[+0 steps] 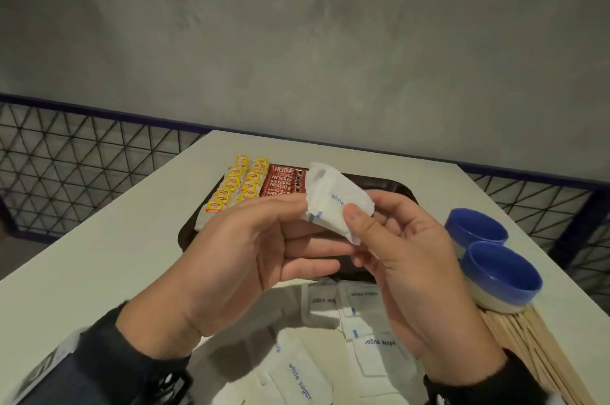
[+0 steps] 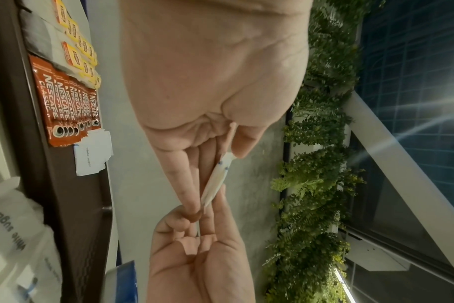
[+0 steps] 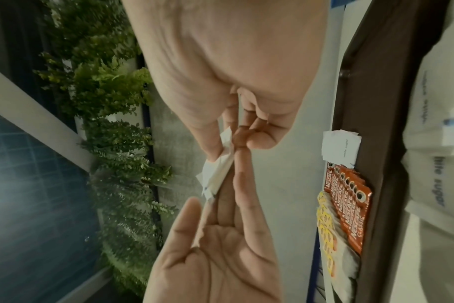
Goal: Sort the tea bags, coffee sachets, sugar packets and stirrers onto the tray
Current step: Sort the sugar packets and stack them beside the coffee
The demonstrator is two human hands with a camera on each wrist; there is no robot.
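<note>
1. Grey plaster wall [image 1: 297,41] behind a white table [image 1: 99,256], with black wire mesh [image 1: 66,166] low along the wall's foot.
2. Dark brown tray [image 1: 185,239] near the table's far edge; yellow-tagged tea bags [image 1: 236,186] in two rows at its far left corner, red coffee sachets [image 1: 280,183] just beside them.
3. Seen from the wrist views: one small stack of sugar packets [image 2: 91,155] already on the tray, next to the coffee.
4. Held above the tray's middle: a thin sheaf of white sugar packets [image 1: 333,203], pinched between thumb and fingers of the left hand [image 1: 244,259] at one end and of the right hand [image 1: 412,272] at the other.
5. Loose sugar packets [image 1: 330,338] heaped on the table's near edge below the wrists; wooden stirrers [image 1: 534,348] at the near right corner, beside two blue-rimmed bowls [image 1: 495,269].
6. Step in hand, by appearances: squaring the sheaf before setting it down.
7. Next move likely calls for lowering it flat beside the coffee row, edges kept aligned, without nudging the sachets.
8. Stirrers not yet on the tray.
</note>
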